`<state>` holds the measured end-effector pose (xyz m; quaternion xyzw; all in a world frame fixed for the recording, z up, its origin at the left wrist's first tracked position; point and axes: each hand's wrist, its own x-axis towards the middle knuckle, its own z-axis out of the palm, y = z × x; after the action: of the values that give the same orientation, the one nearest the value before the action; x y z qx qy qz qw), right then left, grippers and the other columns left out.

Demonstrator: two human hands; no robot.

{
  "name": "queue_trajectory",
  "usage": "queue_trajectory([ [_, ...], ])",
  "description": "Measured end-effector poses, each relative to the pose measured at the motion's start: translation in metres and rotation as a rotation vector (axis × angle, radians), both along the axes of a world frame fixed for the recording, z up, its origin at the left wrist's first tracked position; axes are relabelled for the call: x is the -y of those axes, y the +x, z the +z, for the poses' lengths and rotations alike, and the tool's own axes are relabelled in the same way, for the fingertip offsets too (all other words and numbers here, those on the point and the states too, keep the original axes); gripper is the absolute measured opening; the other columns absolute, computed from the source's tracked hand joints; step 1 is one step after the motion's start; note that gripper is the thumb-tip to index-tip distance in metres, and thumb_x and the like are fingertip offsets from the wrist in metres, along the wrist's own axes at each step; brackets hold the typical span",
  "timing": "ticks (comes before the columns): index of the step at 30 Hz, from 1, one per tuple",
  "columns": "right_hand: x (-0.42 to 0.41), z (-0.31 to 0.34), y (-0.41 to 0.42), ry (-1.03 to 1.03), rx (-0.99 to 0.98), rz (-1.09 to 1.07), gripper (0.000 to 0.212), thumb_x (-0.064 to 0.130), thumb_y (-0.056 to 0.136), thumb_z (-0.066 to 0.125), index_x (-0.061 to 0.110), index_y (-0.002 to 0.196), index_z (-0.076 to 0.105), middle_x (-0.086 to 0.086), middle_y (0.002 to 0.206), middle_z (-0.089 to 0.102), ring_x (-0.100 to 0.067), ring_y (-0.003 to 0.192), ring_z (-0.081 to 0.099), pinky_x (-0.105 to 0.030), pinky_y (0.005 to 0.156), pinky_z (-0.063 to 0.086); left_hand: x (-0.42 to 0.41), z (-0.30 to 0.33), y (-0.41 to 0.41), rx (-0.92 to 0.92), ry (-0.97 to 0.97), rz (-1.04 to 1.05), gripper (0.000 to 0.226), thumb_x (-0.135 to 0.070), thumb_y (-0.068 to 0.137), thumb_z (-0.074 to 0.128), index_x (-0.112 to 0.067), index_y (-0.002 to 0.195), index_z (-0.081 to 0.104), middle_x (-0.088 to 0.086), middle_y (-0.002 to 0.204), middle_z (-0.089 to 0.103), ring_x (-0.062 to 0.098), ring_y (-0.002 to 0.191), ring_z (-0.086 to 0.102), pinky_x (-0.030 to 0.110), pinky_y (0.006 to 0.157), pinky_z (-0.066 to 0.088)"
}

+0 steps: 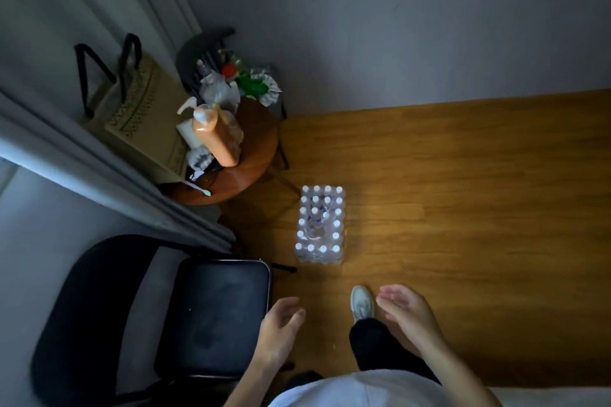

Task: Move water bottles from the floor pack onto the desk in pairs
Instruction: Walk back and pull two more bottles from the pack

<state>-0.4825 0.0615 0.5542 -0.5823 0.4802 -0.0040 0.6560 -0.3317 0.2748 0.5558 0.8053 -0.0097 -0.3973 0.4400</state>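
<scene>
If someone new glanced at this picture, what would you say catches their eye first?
The brightly lit pack of water bottles standing on the wooden floor, mid-frame. Next, the empty left hand and right hand hovering open below it, then the cluttered round table by the wall.

- Shrink-wrapped water bottle pack [320, 225] stands on the wooden floor [463, 192].
- Left hand [281, 324] and right hand [405, 314] hover empty, fingers loosely spread, near a black chair [215, 317].
</scene>
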Motion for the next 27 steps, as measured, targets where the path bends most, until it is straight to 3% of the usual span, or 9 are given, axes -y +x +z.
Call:
queue_trajectory([
  [5,0.061,-0.012,0.055,0.018,0.006,0.01,0.014,0.01,0.082,0.072,0.016,0.093,0.067,-0.007,0.097,0.071,-0.022,0.093,0.067,-0.04,0.086,0.052,0.061,-0.002,0.045,0.017,0.03,0.009,0.018,-0.016,0.092,0.065,-0.023,0.108,0.062,-0.001,0.102,0.072,0.014,0.095,0.069,0.022,0.078,0.053],
  [10,0.097,-0.026,0.1,0.042,-0.038,-0.006,0.017,0.008,0.082,0.072,0.007,0.098,0.067,-0.01,0.097,0.071,-0.021,0.09,0.067,-0.035,0.081,0.051,0.103,-0.013,0.085,-0.004,0.091,-0.04,0.023,-0.018,0.09,0.067,-0.017,0.112,0.064,-0.002,0.095,0.073,0.015,0.09,0.069,0.032,0.082,0.055],
  [14,0.115,-0.041,0.135,0.079,-0.081,-0.003,0.016,0.01,0.083,0.071,0.008,0.098,0.066,-0.009,0.098,0.07,-0.019,0.089,0.067,-0.031,0.077,0.05,0.13,-0.027,0.122,-0.037,0.129,-0.07,0.019,-0.017,0.089,0.067,-0.021,0.107,0.064,-0.008,0.092,0.071,0.007,0.088,0.068,0.017,0.075,0.051],
  [17,0.123,-0.057,0.166,0.078,-0.124,-0.041,0.015,0.008,0.082,0.072,0.011,0.095,0.065,-0.008,0.095,0.07,-0.019,0.087,0.066,-0.023,0.073,0.048,0.146,-0.044,0.156,-0.049,0.17,-0.097,0.018,-0.019,0.088,0.068,-0.023,0.105,0.063,-0.01,0.09,0.069,0.007,0.09,0.066,0.017,0.074,0.05],
  [20,0.128,-0.08,0.2,0.055,-0.158,-0.067,0.016,0.009,0.08,0.073,0.015,0.093,0.065,-0.002,0.092,0.069,-0.011,0.087,0.067,-0.016,0.069,0.048,0.163,-0.074,0.193,-0.054,0.216,-0.135,0.023,-0.017,0.088,0.067,-0.019,0.11,0.063,-0.009,0.09,0.068,0.006,0.086,0.064,0.012,0.069,0.047],
  [24,0.133,-0.132,0.241,0.045,-0.207,-0.06,0.021,0.01,0.078,0.075,0.016,0.095,0.066,0.0,0.091,0.071,-0.009,0.087,0.068,-0.023,0.075,0.051,0.187,-0.133,0.241,-0.082,0.261,-0.133,0.023,-0.013,0.086,0.067,-0.022,0.106,0.06,-0.007,0.09,0.066,0.003,0.082,0.063,0.006,0.063,0.046],
  [27,0.14,-0.181,0.269,0.02,-0.23,-0.013,0.021,0.008,0.078,0.074,0.014,0.096,0.065,0.003,0.09,0.068,-0.007,0.085,0.066,-0.012,0.067,0.048,0.205,-0.186,0.268,-0.078,0.314,-0.16,0.018,-0.013,0.083,0.068,-0.018,0.099,0.064,-0.012,0.084,0.065,0.017,0.091,0.067,0.018,0.071,0.049],
])
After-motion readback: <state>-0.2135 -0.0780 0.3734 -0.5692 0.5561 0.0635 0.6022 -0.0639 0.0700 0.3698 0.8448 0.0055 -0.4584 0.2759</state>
